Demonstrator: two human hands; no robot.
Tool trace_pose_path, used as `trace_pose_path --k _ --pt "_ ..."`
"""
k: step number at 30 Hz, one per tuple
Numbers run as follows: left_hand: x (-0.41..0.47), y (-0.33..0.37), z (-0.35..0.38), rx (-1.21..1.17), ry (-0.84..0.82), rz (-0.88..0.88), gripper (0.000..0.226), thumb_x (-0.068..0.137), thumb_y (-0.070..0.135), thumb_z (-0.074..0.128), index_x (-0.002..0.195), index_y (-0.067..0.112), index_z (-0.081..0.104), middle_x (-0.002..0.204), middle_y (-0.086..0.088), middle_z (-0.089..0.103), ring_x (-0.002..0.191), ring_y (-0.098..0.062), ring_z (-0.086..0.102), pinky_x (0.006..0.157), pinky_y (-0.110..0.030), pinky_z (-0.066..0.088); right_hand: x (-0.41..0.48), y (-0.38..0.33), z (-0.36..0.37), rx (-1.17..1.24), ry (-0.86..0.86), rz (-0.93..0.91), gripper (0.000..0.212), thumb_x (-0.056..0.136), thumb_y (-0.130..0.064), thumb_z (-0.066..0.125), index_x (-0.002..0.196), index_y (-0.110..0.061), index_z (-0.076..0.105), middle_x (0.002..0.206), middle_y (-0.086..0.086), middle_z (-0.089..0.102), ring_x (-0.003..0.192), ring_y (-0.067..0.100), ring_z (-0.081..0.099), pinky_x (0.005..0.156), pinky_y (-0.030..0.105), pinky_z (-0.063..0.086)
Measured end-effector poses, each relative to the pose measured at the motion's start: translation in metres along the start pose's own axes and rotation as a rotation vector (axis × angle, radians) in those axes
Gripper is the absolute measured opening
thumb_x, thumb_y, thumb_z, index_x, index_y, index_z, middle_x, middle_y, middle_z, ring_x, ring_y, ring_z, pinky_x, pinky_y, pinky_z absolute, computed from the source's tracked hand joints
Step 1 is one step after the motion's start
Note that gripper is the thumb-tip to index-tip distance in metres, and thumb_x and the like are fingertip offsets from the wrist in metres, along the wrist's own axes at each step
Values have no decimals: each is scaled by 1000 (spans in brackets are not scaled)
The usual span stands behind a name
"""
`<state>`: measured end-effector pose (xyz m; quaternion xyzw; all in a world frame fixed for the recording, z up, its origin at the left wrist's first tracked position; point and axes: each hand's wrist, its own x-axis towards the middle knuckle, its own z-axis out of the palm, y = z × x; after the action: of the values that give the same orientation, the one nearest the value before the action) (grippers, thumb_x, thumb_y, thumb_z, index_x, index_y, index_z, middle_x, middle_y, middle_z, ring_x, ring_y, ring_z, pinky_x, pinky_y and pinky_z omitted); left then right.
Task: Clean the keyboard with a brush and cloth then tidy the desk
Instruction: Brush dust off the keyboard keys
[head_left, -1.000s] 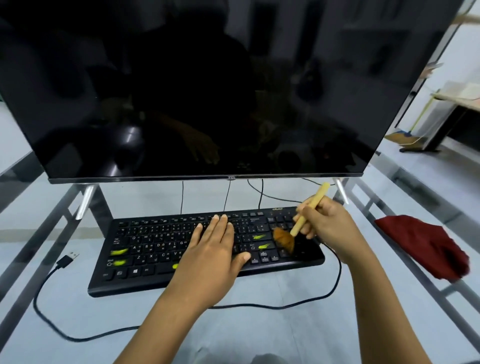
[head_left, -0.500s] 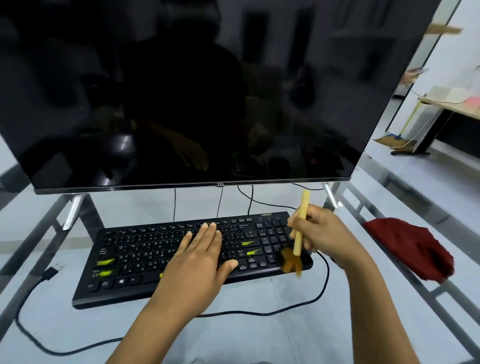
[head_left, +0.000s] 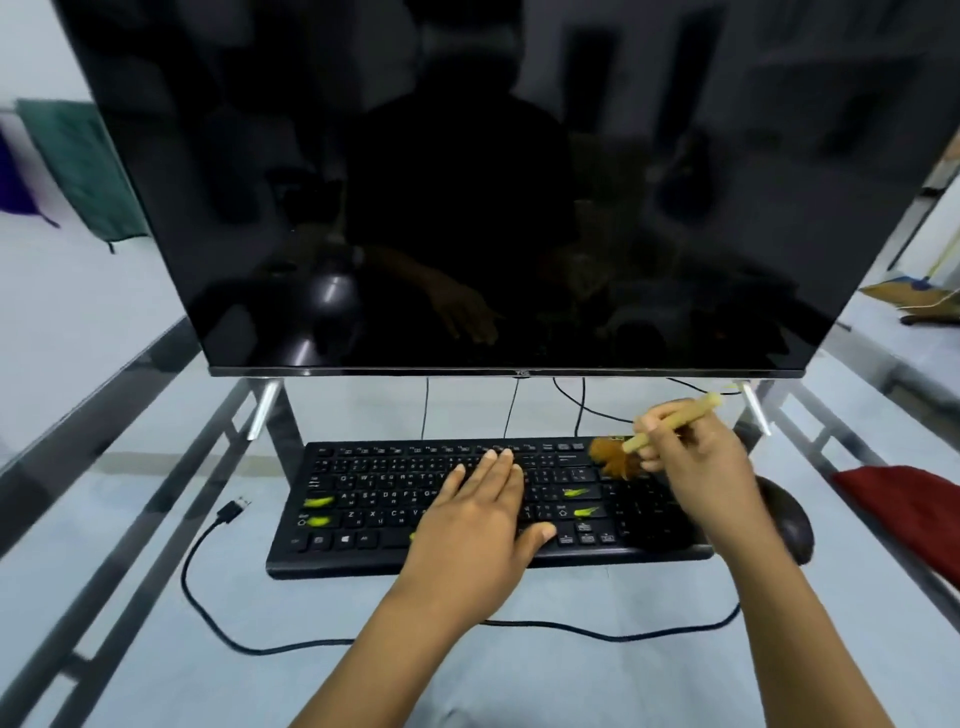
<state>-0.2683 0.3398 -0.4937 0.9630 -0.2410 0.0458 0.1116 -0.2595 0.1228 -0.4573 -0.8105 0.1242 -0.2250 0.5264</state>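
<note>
A black keyboard (head_left: 374, 499) with several yellow-green marks on its keys lies on the glass desk (head_left: 130, 597) below the monitor. My left hand (head_left: 478, 525) rests flat on the keyboard's middle, fingers spread, holding it down. My right hand (head_left: 696, 457) grips a brush (head_left: 670, 426) by its pale wooden handle. The brown bristles touch the keys at the keyboard's far right corner. A red cloth (head_left: 904, 509) lies crumpled at the desk's right edge, apart from both hands.
A large dark monitor (head_left: 467, 208) on slim metal legs stands just behind the keyboard. The keyboard's black cable (head_left: 218, 613) loops across the front of the desk, its USB plug loose at the left. A dark mouse (head_left: 789, 525) sits right of the keyboard, behind my right forearm.
My right hand has carried the brush from the keyboard's near right edge up to its far right corner. My left hand has stayed flat on the keys. The view has shifted left.
</note>
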Motion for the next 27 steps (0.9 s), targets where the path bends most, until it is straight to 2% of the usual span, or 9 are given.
trace_pose_path --k 2,4,7,11,14,16,20,24,27 --pt "0 0 0 8 -2 4 79 86 63 10 151 18 16 160 3 5 146 -8 -3 116 -30 -5 -2 -1 4 -61 137 -67 12 95 -15 56 87 -24 61 88 -3 68 77 3 65 72 1 42" --pt "-1 -1 1 17 1 -1 80 85 64 8 151 18 16 160 4 5 146 -8 -3 117 -30 -4 -2 -3 3 53 181 -65 15 95 -17 56 84 -26 61 93 -3 70 86 12 66 80 11 44" --pt "0 -1 -4 -5 -24 0 75 91 64 19 150 19 17 160 5 7 146 -7 -1 118 -32 -3 -5 -1 11 74 -56 -62 12 98 -19 53 93 -18 64 85 0 72 81 19 66 79 33 55" --pt "1 -27 -26 -65 16 -49 70 92 62 33 148 20 27 158 5 20 145 -8 11 119 -36 1 -18 -16 30 -8 2 -158 12 97 -15 53 94 -24 61 89 -5 72 81 5 67 79 22 53" --pt "-4 -64 -43 -130 107 -190 61 93 55 37 143 20 39 152 3 34 141 -13 27 118 -37 8 -35 -26 40 183 -303 -172 9 98 -11 51 98 -9 59 84 9 72 67 16 66 65 30 55" --pt "-12 -82 -46 -169 114 -275 51 96 46 41 139 21 45 147 4 43 136 -19 36 117 -38 13 -43 -25 51 66 -504 -261 8 97 -12 53 95 -14 61 84 9 72 64 15 65 60 30 55" --pt "-19 -95 -36 -145 70 -250 45 98 38 43 138 21 46 150 3 39 142 -13 26 119 -39 8 -42 -22 59 16 -273 -316 8 96 -21 56 94 -19 63 89 -3 71 78 10 67 72 28 55" --pt "-18 -96 -33 -117 96 -215 42 98 37 42 136 20 49 149 3 41 141 -11 28 119 -39 6 -46 -25 60 206 -506 -152 6 95 -13 57 93 -14 62 84 7 72 67 18 65 64 32 55" --pt "-19 -94 -33 -106 106 -203 42 98 36 41 135 18 49 149 2 40 141 -13 29 118 -39 5 -44 -19 68 42 -274 -211 7 94 -21 59 91 -26 63 82 -8 71 72 14 67 70 33 55"
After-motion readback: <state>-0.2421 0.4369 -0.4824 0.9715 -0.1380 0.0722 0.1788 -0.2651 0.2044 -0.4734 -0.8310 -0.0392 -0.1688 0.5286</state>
